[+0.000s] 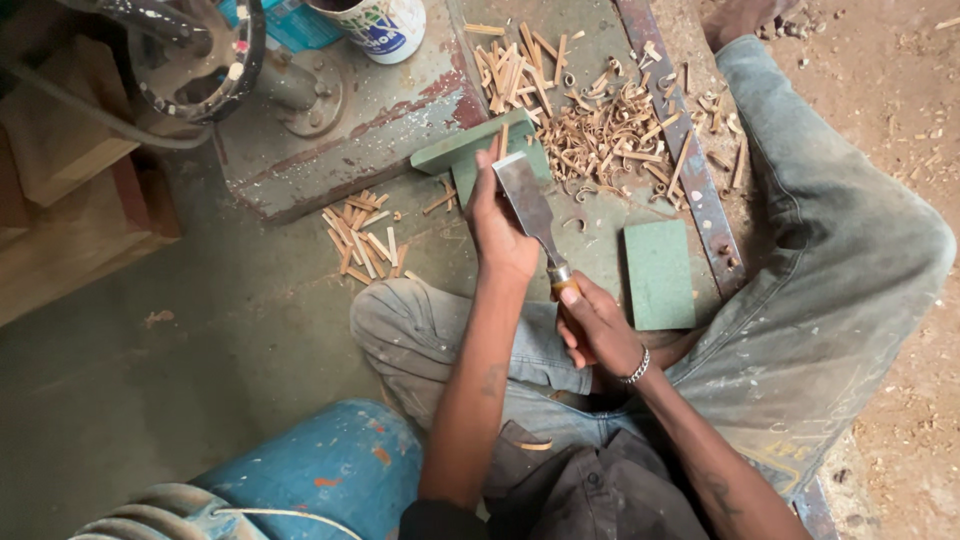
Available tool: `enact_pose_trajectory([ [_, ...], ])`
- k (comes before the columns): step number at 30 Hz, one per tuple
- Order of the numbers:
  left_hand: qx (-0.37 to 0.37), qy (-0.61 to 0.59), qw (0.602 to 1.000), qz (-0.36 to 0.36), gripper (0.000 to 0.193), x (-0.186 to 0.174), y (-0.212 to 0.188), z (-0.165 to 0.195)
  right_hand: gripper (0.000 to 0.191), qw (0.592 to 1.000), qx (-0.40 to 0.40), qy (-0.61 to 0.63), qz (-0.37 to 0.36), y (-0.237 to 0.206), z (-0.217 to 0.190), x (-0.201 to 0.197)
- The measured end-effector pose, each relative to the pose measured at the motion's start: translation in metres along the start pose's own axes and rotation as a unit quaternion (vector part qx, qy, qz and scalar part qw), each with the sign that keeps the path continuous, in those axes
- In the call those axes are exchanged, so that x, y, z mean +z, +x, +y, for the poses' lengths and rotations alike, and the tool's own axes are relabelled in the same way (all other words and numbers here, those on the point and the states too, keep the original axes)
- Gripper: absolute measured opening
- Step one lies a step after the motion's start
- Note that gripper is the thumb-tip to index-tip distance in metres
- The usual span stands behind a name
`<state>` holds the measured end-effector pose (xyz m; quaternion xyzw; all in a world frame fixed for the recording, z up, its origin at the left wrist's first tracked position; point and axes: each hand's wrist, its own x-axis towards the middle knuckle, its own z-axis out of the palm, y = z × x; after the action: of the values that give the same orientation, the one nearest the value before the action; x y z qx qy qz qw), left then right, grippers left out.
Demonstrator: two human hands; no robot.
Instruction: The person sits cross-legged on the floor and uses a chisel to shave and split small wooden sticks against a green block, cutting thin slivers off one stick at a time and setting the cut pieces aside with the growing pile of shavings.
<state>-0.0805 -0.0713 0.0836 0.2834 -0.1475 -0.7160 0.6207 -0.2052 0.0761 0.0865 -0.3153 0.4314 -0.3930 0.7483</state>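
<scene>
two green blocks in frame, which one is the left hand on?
The upper green block, under the chisel blade and beside the shavings pile; the left hand rests against it. The other green block lies flat, untouched, near the right hand.

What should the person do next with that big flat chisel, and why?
Probably push the chisel down along the thin wood strip. The right hand grips the handle, the left hand holds the strip upright on the green block, and wood shavings lie just beyond.

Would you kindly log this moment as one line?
left hand: steadies wood strip | right hand: grips chisel | shavings beyond
</scene>
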Motion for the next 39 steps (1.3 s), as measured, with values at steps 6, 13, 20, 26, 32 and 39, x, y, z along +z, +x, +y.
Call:
enact_pose_trajectory([
  [6,-0.004,0.022,0.999,-0.027,0.059,0.018,-0.02,0.009,0.039,1.0,-0.024,-0.004,0.003,-0.001,0.005,-0.001],
  [13,0.052,0.1,0.993,-0.04,0.057,0.011,-0.029,0.002,0.038,0.999,-0.044,-0.008,0.025,0.001,0.008,-0.005],
  [20,0.052,0.089,0.994,-0.045,0.052,-0.006,-0.023,0.008,0.035,1.0,-0.013,-0.012,0.011,-0.005,0.002,-0.01],
  [26,0.05,0.127,0.986,-0.096,0.051,-0.008,-0.026,0.026,0.037,0.999,-0.046,-0.027,0.007,-0.007,0.001,-0.006],
  [32,0.055,0.149,0.982,-0.106,0.052,-0.004,-0.029,0.026,0.037,0.994,-0.065,-0.084,0.036,-0.007,0.003,-0.002],
  [39,0.07,0.174,0.978,-0.095,0.052,0.003,-0.044,0.033,0.038,0.995,-0.054,-0.077,0.032,-0.008,0.005,0.003],
])
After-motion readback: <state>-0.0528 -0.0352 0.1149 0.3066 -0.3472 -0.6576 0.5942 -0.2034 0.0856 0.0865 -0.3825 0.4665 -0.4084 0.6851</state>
